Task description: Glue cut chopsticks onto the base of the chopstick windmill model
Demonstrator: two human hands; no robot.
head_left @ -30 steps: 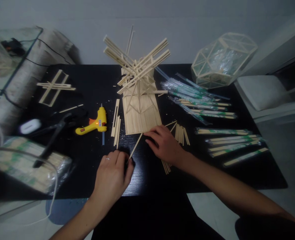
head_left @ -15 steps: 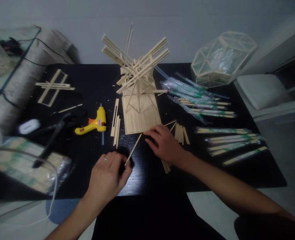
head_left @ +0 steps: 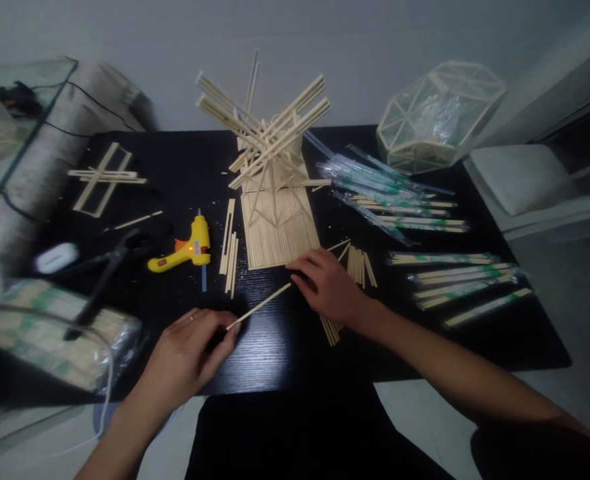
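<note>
Between thumb and forefinger, my left hand [head_left: 192, 350] pinches the near end of a thin wooden stick [head_left: 259, 307], which slants up to the right. My right hand [head_left: 325, 283] rests at the near right corner of a slatted wooden base [head_left: 279, 243], its fingers close to the stick's far end. Whether they touch the stick or hold anything is unclear. Crossed stick blades [head_left: 289, 133] rise from a wooden structure behind the base. Short sticks [head_left: 231, 263] lie left of the base, and more [head_left: 357, 267] lie to its right.
A yellow glue gun [head_left: 189, 250] stands left of the base. Wrapped chopsticks [head_left: 465, 280] lie on the right, with a geometric frame [head_left: 439, 120] behind. Crossed sticks [head_left: 105, 177], black pliers-like tool [head_left: 107, 277] and a large stick pack [head_left: 55, 330] are on the left.
My left hand has moved left and slightly down with the stick, which now lies at a flatter angle. My right hand has hardly moved. The whole view has shifted slightly.
</note>
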